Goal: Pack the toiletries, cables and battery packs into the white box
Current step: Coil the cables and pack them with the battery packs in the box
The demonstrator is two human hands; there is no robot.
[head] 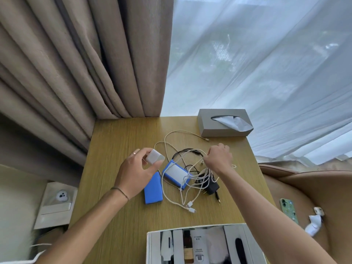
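White box (150,244) cut off by bottom edge

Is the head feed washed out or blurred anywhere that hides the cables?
Head view: bright daylight through the sheer white curtain, but no glare on the wooden table; white cables read sharp; edges bow from the wide lens; the white box is cropped.

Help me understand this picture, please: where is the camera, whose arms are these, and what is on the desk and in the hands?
It is one wide-angle camera worn on a person's head, looking down at their own bare arms. The left hand holds a small white charger block. The right hand lifts a bundle of white cables. On the wooden desk lie two blue battery packs, a black adapter and a grey tissue box. The white box, nearest the camera, already holds toiletries.
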